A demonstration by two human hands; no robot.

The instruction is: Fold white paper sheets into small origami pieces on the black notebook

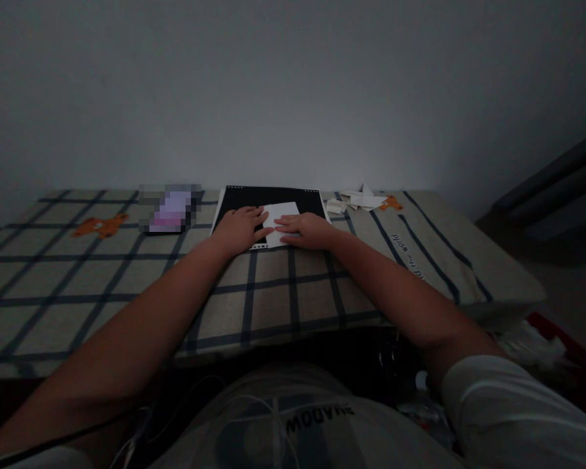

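Note:
A white sheet of paper (284,210) lies on a black mat with a pale border (254,195), in the middle of the table. My left hand (239,228) rests flat on the mat, its fingertips at the left edge of the paper. From the other side, my right hand (305,229) lies over the right part of the paper with its fingers stretched out and slightly spread. Both hands press down from above, and neither grips anything. The paper's lower right part is hidden under my right hand.
A checked cloth covers the table (273,299). Left of the mat lies a phone (172,210), partly pixelated. Folded white paper pieces (364,197) and a small crumpled one (336,206) sit to the right. A grey wall (293,98) rises behind the table.

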